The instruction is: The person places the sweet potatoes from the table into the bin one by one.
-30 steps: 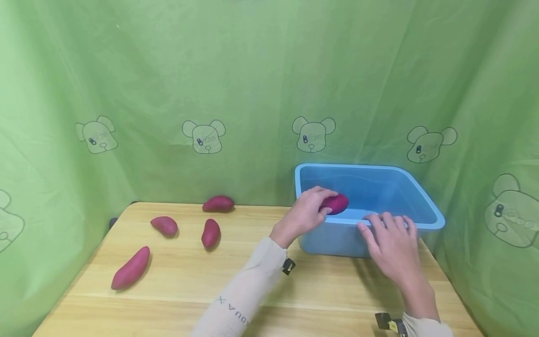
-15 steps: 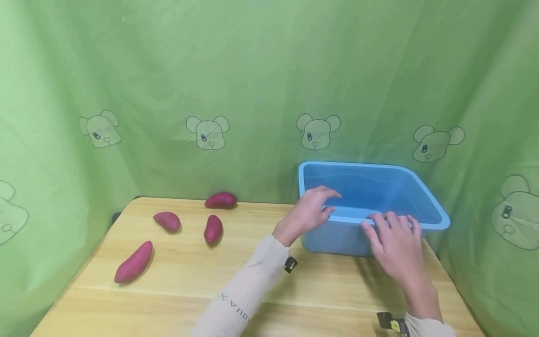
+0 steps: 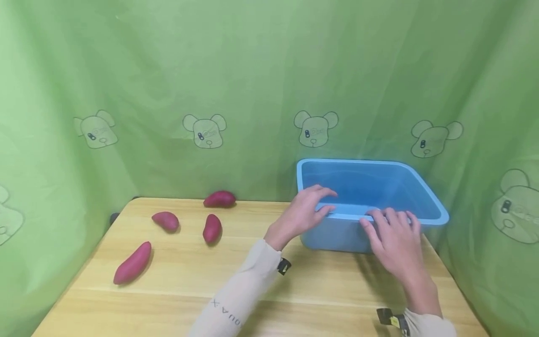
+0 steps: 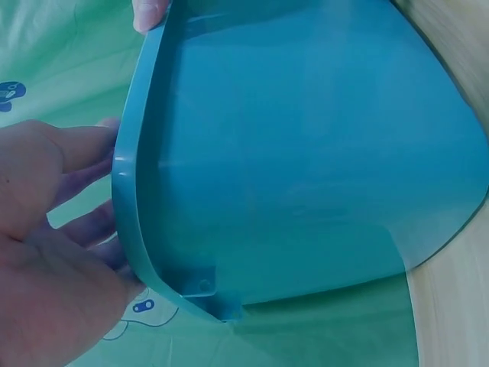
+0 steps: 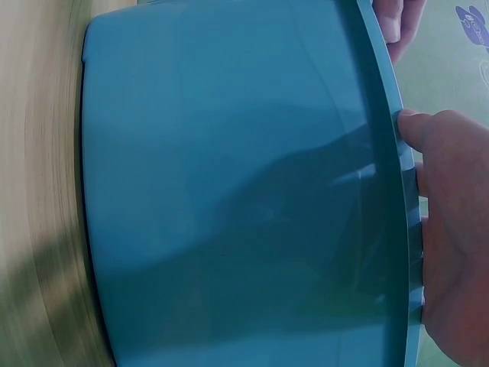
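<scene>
Over blue bin (image 3: 337,235) with left hand (image 3: 301,213), fingers spread, empty.
Pinching near rim (image 3: 347,217) with right hand (image 3: 396,244); could tip bin by bearing down. On table (image 3: 181,269) with bin, leftward: four purple tubers (image 3: 212,229).

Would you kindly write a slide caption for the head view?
Left hand open at the near rim of a blue bin, right hand holding it, four purple sweet potatoes on a wooden table.
</scene>
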A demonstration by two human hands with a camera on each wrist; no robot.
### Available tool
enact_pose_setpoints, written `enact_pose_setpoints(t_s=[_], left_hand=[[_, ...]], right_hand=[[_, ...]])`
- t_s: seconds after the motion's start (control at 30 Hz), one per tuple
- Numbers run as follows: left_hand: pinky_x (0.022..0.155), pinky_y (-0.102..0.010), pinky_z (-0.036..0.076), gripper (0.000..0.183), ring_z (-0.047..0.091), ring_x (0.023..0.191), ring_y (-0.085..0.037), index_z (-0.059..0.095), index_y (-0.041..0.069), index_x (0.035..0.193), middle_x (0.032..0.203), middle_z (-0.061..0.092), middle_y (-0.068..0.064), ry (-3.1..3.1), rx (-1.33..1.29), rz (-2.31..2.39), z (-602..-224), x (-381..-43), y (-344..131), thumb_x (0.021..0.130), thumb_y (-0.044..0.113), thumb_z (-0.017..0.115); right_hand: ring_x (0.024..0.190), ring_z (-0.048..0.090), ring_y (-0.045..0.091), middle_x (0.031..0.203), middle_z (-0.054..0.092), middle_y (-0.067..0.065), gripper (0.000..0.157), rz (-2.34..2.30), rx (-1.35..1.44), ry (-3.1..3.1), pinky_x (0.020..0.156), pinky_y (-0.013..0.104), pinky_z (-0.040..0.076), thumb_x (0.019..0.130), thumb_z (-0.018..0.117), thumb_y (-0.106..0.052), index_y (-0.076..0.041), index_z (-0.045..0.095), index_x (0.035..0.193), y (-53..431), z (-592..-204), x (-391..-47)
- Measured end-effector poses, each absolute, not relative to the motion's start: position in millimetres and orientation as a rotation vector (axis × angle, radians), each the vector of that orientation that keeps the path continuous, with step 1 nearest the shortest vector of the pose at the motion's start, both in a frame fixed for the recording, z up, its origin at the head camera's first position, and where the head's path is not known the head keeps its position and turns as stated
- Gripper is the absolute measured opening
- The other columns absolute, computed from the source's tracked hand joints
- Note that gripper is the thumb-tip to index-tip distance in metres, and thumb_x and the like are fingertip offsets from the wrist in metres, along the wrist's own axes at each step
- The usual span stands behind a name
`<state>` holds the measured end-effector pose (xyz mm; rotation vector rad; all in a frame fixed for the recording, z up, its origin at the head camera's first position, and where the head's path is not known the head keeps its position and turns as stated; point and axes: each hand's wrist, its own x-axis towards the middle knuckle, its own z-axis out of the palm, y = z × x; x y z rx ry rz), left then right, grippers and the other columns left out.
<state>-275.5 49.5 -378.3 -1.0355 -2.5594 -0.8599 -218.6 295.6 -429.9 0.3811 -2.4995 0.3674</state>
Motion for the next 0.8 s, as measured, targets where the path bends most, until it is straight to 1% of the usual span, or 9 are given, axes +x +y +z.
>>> enact_pose_setpoints(t_s=[0.2,0.37,0.53,0.63,0.8], left_hand=[[0.110,-0.021,0.041,0.035,0.055,0.128,-0.016,0.065,0.011,0.134,0.136,0.061,-0.003,-2.422,-1.025,-1.026,-379.8,-270.3,37.5,0.101,0.021,0.067],[0.112,-0.022,0.039,0.035,0.052,0.132,-0.016,0.065,0.009,0.133,0.140,0.056,-0.005,-2.306,-0.992,-1.132,-381.0,-263.2,26.2,0.101,0.021,0.068],[0.111,-0.023,0.042,0.033,0.052,0.131,-0.015,0.065,0.009,0.132,0.139,0.057,-0.004,-2.254,-0.971,-1.154,-384.9,-257.6,16.5,0.101,0.019,0.067],[0.111,-0.025,0.043,0.032,0.054,0.130,-0.016,0.065,0.008,0.132,0.137,0.058,-0.006,-2.237,-0.975,-1.158,-389.2,-254.7,11.4,0.101,0.018,0.067],[0.110,-0.027,0.045,0.032,0.056,0.127,-0.019,0.065,0.006,0.131,0.134,0.060,-0.007,-2.193,-0.981,-1.119,-390.1,-257.1,5.2,0.101,0.018,0.066]], right_hand=[[0.116,0.048,0.047,0.116,0.060,0.021,0.034,0.373,0.380,-2.505,0.110,0.074,0.018,0.106,0.051,-0.039,-0.010,0.062,0.121,292.7,-427.0,-220.4],[0.114,0.049,0.049,0.114,0.061,0.021,0.033,0.370,0.372,-2.512,0.110,0.075,0.017,0.106,0.052,-0.038,-0.010,0.062,0.120,291.5,-427.3,-218.8],[0.112,0.049,0.049,0.113,0.060,0.021,0.031,0.369,0.365,-2.512,0.109,0.074,0.018,0.106,0.052,-0.037,-0.010,0.062,0.119,291.5,-428.3,-215.1],[0.111,0.049,0.049,0.112,0.061,0.021,0.031,0.369,0.365,-2.518,0.109,0.075,0.018,0.106,0.053,-0.037,-0.011,0.062,0.119,292.3,-429.7,-212.4],[0.112,0.050,0.048,0.112,0.061,0.020,0.032,0.362,0.371,-2.493,0.109,0.074,0.019,0.106,0.053,-0.038,-0.011,0.063,0.119,293.5,-427.2,-218.1]])
